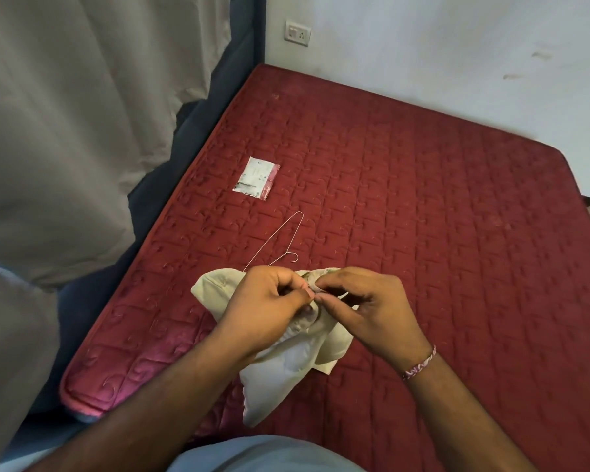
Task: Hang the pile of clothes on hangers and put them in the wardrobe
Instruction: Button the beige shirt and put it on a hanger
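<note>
1. Curtain (pixel 65 131), grey, hung at far left beside the bed, with a dark blue cloth (pixel 201 107) along its edge; neither touched the work.
2. Packet (pixel 257 178), small and flat, lay on the red mattress (pixel 440 206) well beyond the hands, out of the way.
3. Hanger (pixel 276 241), thin wire, lay flat on the mattress just past the garment; its hook end sat close to the knuckles, and its lower end ran out of sight behind the cloth and hand.
4. Left hand (pixel 269 308): fingers curled, thumb and fingertips pinching a fold of the garment's top edge.
5. Garment (pixel 286 366), cream cloth, bunched between both hands near the bed's front edge, its lower part resting on the mattress. Judged light, soft and limp; it would sag and slip from a thin wire, so best held at the neck or shoulder seams and spread before threading.
6. Right hand (pixel 368 311): fingers curled, pinching the same fold close against the left. Braided band (pixel 419 364) at the wrist.
7. Wall socket (pixel 297 33) high behind. No wardrobe or pile in view. Nothing lay between hands and hanger.
</note>
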### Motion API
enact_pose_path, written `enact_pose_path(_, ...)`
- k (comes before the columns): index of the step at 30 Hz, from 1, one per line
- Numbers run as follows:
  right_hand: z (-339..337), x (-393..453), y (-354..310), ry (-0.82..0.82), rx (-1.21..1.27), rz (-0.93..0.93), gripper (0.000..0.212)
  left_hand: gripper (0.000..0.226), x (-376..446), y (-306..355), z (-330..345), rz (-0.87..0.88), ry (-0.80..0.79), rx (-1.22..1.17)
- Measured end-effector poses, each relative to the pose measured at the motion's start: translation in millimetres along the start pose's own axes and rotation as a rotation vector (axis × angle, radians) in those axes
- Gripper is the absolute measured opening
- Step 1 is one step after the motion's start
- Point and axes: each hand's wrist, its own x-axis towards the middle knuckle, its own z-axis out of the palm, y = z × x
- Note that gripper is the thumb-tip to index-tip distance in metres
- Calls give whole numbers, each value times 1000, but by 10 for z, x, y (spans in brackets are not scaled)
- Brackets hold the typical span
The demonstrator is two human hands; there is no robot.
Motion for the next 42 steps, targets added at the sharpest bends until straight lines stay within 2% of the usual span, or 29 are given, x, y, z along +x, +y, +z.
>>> enact_pose_path(2, -31, 49, -33, -39, -15, 13, 10, 17, -10, -17, -7, 34, -10, 52)
enact_pose_path(6, -12, 71, -46, 17, 103, 104, 9, 3, -68, -28, 26, 80, -35, -64)
enact_pose_path(9, -13, 48, -33, 20, 277, 169, 5, 38, -64, -81, 17, 138, -44, -70)
enact_pose_path(10, -19, 44, -39, 17, 343, 193, 6, 42, -53, -89, 1, 163, -71, -53)
enact_pose_path(13, -31, 38, -55, -4, 530, 294, 12, 28, -20, -72, -53, 212, -121, 2)
enact_pose_path(16, -45, 37, -48, -44, 570, 336, 19, 15, -14, -28, -82, 251, -98, 135)
enact_pose_path(19, -59, 57, -95, -77, 553, 368, 20, 11, -18, -52, -103, 368, -46, 311)
enact_pose_path(23, -98, 56, -197, -43, 604, 433, 14, 6, -34, -91, -106, 666, 108, 587)
enact_pose_path(25, -102, 39, -236, -35, 567, 422, 14, 6, -41, -103, -115, 777, 167, 637)
enact_pose_path(27, -99, 27, -265, -31, 502, 400, 16, 8, -51, -126, -118, 812, 227, 585)
enact_pose_path(29, -92, 15, -271, -20, 443, 371, 15, 13, -84, -128, -108, 714, 254, 438)
enact_pose_path(33, -12, 8, -226, 16, 373, 346, 10, 16, -114, -103, -24, 401, 219, 142)
enact_pose_path(37, 169, -7, -176, 100, 344, 382, 20, 19, -85, -157, 39, 207, 232, -39)
enact_pose_path(42, 231, 4, -192, 114, 268, 304, 8, 21, -112, -144, 33, 49, 186, -273)
